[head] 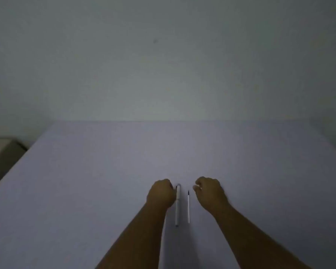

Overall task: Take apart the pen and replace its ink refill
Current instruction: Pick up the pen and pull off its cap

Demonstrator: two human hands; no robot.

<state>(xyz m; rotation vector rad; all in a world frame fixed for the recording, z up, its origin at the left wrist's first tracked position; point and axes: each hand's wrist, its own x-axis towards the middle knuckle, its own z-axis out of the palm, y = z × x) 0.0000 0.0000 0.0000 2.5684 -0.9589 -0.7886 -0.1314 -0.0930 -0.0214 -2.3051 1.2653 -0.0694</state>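
A white capped pen (177, 205) lies on the pale table (105, 181), pointing away from me. Just to its right lies a thin white ink refill (188, 207) with a dark tip at its far end. My left hand (161, 193) rests on the table with fingers curled under, its knuckles touching the left side of the pen near the cap; it does not visibly grip the pen. My right hand (209, 192) hovers to the right of the refill, fingers loosely curled, holding nothing.
The table ends at a plain grey wall (163, 65) at the back. A beige box-like object (2, 152) stands beyond the table's left edge. The scene is dim.
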